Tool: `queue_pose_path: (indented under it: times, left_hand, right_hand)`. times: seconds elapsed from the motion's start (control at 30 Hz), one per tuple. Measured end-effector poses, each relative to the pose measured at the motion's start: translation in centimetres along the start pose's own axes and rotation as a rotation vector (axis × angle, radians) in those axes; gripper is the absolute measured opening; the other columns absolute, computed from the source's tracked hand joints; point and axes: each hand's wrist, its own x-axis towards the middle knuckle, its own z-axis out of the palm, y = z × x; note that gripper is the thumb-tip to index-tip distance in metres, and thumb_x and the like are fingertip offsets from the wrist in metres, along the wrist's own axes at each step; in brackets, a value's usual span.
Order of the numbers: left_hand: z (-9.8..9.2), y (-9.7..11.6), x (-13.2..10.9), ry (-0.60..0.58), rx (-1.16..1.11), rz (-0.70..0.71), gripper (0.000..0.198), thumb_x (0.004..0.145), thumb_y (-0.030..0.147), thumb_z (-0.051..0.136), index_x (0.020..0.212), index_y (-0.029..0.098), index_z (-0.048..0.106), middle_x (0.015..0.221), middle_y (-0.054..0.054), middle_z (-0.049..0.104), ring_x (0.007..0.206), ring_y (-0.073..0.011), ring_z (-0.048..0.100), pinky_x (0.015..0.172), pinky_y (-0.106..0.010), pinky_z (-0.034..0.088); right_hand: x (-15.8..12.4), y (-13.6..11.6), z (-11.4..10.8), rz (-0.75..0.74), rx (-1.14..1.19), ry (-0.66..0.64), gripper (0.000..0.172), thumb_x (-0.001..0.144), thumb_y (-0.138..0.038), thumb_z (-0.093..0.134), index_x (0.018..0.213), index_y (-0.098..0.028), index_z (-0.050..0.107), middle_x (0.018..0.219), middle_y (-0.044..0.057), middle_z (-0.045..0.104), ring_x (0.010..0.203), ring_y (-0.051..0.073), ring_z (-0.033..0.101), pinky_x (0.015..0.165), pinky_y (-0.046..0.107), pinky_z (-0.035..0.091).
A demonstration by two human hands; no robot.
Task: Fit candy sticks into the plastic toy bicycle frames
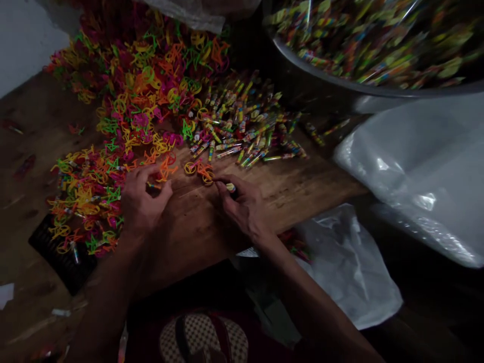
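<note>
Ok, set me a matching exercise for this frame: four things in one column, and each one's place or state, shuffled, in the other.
1. neon plastic shapes
2. metal basin
3. small stick
4. pale-tipped piece

A. pinched by the right hand
B. top right, full of colourful sticks
C. heaped on the board, upper left
D. pinched by the left hand

Pairs: 1-C, 2-B, 3-D, 4-A.

Dim light falls over a worn brown wooden board (302,186) set low against a pale plastered wall (22,45). A scuffed brown floor (22,282) spreads to the left. At right, glossy white plastic sheeting (423,166) catches the light beneath a large grey metal basin (321,75); a crumpled white plastic bag (348,267) lies nearby.
</note>
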Motion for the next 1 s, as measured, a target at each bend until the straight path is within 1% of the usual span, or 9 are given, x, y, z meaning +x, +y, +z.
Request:
queue_pose_path:
  times: [0.07,0.13,0.2,0.27,0.4,0.5,0.6,0.7,1.0]
  left_hand:
    - [-0.4,0.6,-0.4,-0.064,-0.333,-0.195,0.025,0.075,0.029,0.074,0.099,0.021,0.07,0.101,-0.004,0.071,0.1,-0.0222,0.066,0.091,-0.034,0.051]
    - [-0.2,0.7,-0.8,-0.217,-0.662,-0.392,0.023,0.074,0.029,0.074,0.094,0.019,0.069,0.095,-0.004,0.072,0.091,-0.0196,0.068,0.083,-0.031,0.054]
    - [0.4,0.4,-1.1,-0.374,-0.901,-0.565,0.021,0.074,0.028,0.073,0.091,0.016,0.068,0.095,-0.006,0.074,0.088,-0.0192,0.07,0.082,-0.032,0.056]
    - [1.2,0.0,-1.4,-0.458,-1.027,-0.684,0.017,0.075,0.023,0.069,0.09,0.015,0.067,0.096,-0.008,0.075,0.089,-0.0189,0.071,0.085,-0.033,0.057]
    - [2.3,-0.2,-1.9,-0.51,-1.064,-0.718,0.014,0.076,0.015,0.062,0.088,0.013,0.068,0.093,-0.008,0.076,0.085,-0.0176,0.073,0.086,-0.033,0.058]
    - [2.6,0.1,-1.9,-0.562,-1.008,-0.681,0.015,0.079,0.023,0.065,0.087,0.012,0.07,0.086,-0.007,0.075,0.079,-0.017,0.072,0.077,-0.029,0.059]
    - [2.7,0.2,-1.9,-0.533,-0.912,-0.607,0.022,0.073,0.029,0.079,0.084,0.012,0.07,0.08,-0.004,0.074,0.07,-0.0135,0.069,0.069,-0.024,0.057]
    - [2.9,-0.1,-1.9,-0.517,-0.902,-0.604,0.025,0.066,0.025,0.085,0.08,0.013,0.068,0.075,-0.001,0.072,0.065,-0.0117,0.068,0.065,-0.023,0.058]
    - [3.6,-0.1,-1.6,-0.626,-0.964,-0.786,0.011,0.077,0.018,0.077,0.08,0.013,0.067,0.071,-0.001,0.07,0.06,-0.0117,0.067,0.059,-0.022,0.058]
  right_hand:
    - [-0.1,-0.8,0.8,0.007,0.051,0.016,0.019,0.093,-0.03,0.058,0.102,-0.02,0.071,0.096,0.006,0.077,0.08,0.018,0.07,0.07,0.029,0.057]
    - [-0.3,-1.6,1.4,0.025,0.086,0.004,0.023,0.092,-0.034,0.061,0.107,-0.02,0.069,0.099,0.006,0.075,0.085,0.019,0.07,0.073,0.03,0.057]
    - [-0.5,-2.2,1.4,0.043,0.101,-0.052,0.027,0.093,-0.037,0.06,0.112,-0.02,0.067,0.1,0.006,0.074,0.087,0.019,0.069,0.077,0.032,0.058]
    - [-0.9,-2.4,1.1,0.038,0.095,-0.121,0.03,0.097,-0.038,0.054,0.117,-0.02,0.066,0.106,0.008,0.073,0.094,0.02,0.068,0.085,0.035,0.057]
    - [-1.9,-2.1,0.5,-0.049,-0.001,-0.173,0.034,0.102,-0.031,0.039,0.12,-0.02,0.067,0.112,0.01,0.072,0.101,0.021,0.066,0.095,0.04,0.054]
    - [-2.3,-1.8,0.7,-0.149,-0.071,-0.173,0.031,0.099,-0.024,0.044,0.116,-0.02,0.069,0.104,0.011,0.072,0.094,0.021,0.066,0.086,0.038,0.055]
    - [-2.3,-1.9,0.9,-0.204,-0.056,-0.153,0.024,0.096,-0.022,0.052,0.11,-0.02,0.071,0.099,0.01,0.072,0.09,0.02,0.067,0.08,0.034,0.056]
    - [-2.2,-2.2,0.6,-0.189,0.018,-0.125,0.018,0.095,-0.023,0.058,0.106,-0.02,0.072,0.097,0.007,0.074,0.089,0.019,0.069,0.081,0.033,0.057]
    - [-2.6,-0.9,-0.1,-0.07,0.208,-0.054,0.021,0.095,-0.025,0.06,0.108,-0.023,0.076,0.104,0.006,0.078,0.097,0.02,0.073,0.092,0.038,0.058]
